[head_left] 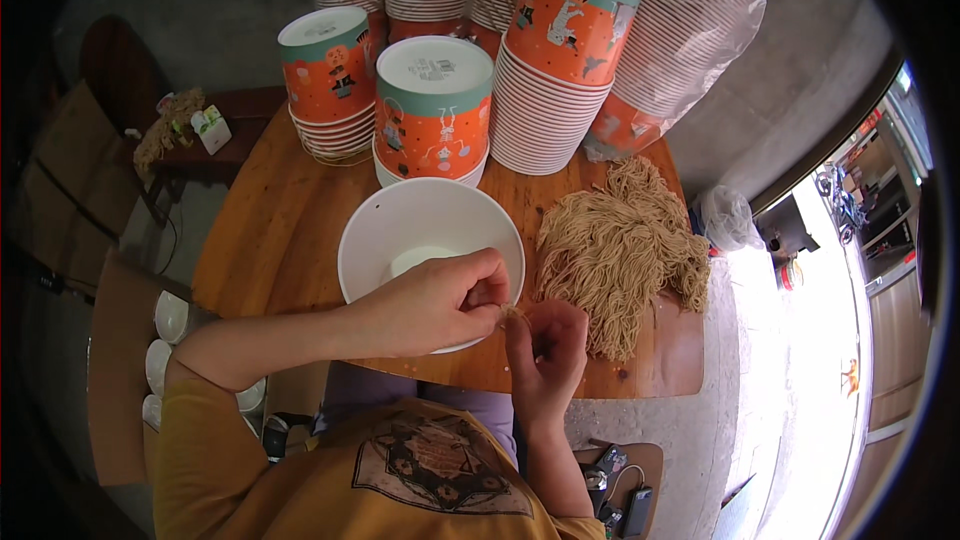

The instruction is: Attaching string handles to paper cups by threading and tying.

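Note:
A white paper tub [385,230] stands mouth up on the wooden table in front of me. My left hand [435,305] reaches across its opening, thumb and fingers pinched together at the right side of the rim. Close beside it, my right hand [547,355] is also closed in a pinch. Between the fingertips of both hands shows a small bit of tan string [511,312]; most of it is hidden by the fingers. A thick bundle of tan strings [620,250] lies on the table just right of the hands.
Stacks of upside-down orange and green paper tubs [435,120] line the far side of the wooden table [270,230]. One tall stack sits in a clear plastic bag [690,30]. At lower left, a cardboard box [125,360] holds several white tubs. A phone [637,510] lies at lower right.

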The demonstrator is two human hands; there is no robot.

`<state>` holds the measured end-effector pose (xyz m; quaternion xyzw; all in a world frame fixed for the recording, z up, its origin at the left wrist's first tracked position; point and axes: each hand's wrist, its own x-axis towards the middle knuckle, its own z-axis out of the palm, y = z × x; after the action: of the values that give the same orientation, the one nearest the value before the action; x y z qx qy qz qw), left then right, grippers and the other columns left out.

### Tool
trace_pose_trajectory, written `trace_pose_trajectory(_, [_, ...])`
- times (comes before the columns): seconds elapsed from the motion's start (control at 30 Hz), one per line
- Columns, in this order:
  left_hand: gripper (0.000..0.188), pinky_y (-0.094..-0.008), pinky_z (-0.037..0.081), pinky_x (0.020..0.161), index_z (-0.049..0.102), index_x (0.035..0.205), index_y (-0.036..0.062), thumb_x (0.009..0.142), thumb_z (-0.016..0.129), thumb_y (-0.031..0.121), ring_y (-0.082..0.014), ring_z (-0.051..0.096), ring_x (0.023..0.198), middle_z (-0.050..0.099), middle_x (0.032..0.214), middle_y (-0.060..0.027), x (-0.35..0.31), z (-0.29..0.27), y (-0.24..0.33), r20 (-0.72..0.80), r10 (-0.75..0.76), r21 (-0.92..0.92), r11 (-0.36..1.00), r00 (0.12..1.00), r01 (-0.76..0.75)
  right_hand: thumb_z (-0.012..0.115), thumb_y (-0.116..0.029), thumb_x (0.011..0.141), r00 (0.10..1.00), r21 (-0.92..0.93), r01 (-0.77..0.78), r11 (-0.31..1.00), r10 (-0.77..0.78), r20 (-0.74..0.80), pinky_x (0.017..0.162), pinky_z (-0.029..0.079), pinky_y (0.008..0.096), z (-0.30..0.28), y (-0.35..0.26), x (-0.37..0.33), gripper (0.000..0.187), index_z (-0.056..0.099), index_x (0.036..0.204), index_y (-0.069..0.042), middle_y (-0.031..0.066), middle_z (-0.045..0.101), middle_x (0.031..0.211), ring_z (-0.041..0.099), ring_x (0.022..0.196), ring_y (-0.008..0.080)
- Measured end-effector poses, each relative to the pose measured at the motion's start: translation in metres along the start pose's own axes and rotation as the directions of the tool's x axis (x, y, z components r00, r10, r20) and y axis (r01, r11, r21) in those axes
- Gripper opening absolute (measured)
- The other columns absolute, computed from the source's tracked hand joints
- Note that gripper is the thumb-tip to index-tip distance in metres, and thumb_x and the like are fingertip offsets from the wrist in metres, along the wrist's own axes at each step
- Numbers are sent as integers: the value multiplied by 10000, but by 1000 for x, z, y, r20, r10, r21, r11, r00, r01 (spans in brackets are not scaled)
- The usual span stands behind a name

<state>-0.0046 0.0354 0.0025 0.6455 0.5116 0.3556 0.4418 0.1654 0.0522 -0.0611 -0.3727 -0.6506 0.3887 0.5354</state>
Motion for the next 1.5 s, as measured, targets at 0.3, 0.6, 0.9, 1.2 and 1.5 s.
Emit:
trace_pose_trajectory(0.3, [139,-301,471,665,494,931,22,849,600,58,-156,561,726,565,802,-60,-2,2,1,-27,72,78,995,997,-69,703,-45,831,999,7,-54,999,54,-5,518,396,182,0,-3,1,196,537,934,-52,-8,556,690,473,570,31])
trace_pose_trajectory(0.6, [134,-293,480,662,525,944,18,864,617,75,-137,578,717,591,783,-52,-1,-1,3,-5,-5,39,999,1000,5,628,22,870,986,101,-164,981,159,58,574,350,157,0,-5,1,118,545,924,-44,-54,521,760,435,643,6])
trace_pose_trajectory(0.9, [110,-229,436,662,574,967,35,881,624,81,-51,502,744,557,814,31,0,-4,-1,53,-128,-51,990,990,131,669,-38,862,994,156,-111,981,111,10,522,363,171,5,5,0,116,573,927,-45,-39,560,685,443,577,10])
trace_pose_trajectory(1.2, [96,-222,415,629,562,911,45,870,635,94,-43,471,704,533,765,39,-2,-3,-2,18,-103,-16,995,995,103,617,-11,889,986,257,-168,952,163,40,578,375,160,1,2,-2,125,530,972,-46,-42,570,781,485,664,4])
trace_pose_trajectory(1.5, [95,-224,427,650,559,923,44,879,626,94,-46,486,726,547,797,38,-1,-2,-2,20,-98,-32,995,995,99,618,1,880,995,227,-100,969,94,39,559,370,159,0,7,-3,155,507,972,-54,-45,542,725,474,636,2])
